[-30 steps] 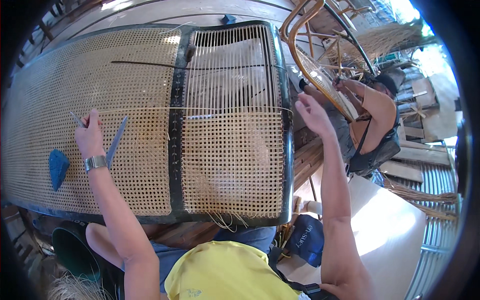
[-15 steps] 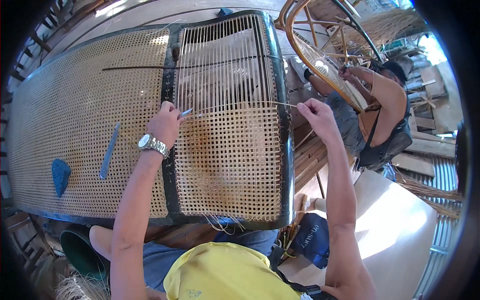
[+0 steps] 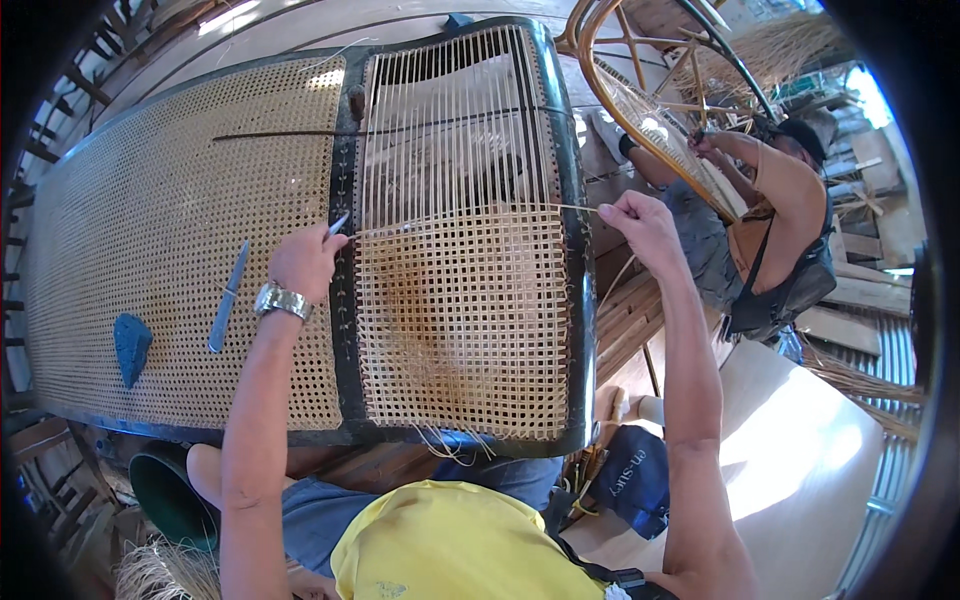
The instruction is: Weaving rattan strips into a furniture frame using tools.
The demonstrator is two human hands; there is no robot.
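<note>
A dark-framed panel (image 3: 345, 400) of woven cane lies before me. Its right section has an open-square weave (image 3: 465, 330) in the near part and bare lengthwise strands (image 3: 440, 120) in the far part. A thin cane strand (image 3: 578, 207) runs crosswise along the boundary, looking taut. My right hand (image 3: 645, 228), closed in a pinch, holds its right end just beyond the frame. My left hand (image 3: 303, 262) is closed on a pointed metal tool (image 3: 340, 224) over the middle bar; its fingertips meet the strand's left end, though whether they grip it is unclear.
A knife-like blade (image 3: 229, 297), a blue wedge-shaped block (image 3: 131, 350) and a long dark rod (image 3: 275, 136) rest on the panel. At right, another person (image 3: 780, 190) works on a curved cane frame (image 3: 610, 95). A green bucket (image 3: 165, 490) and a dark blue bag (image 3: 632, 480) are nearby.
My left hand has moved left, from the weave's edge to the middle bar, with the pointed tool. The strand now spans the section more visibly. My right hand has shifted slightly right.
</note>
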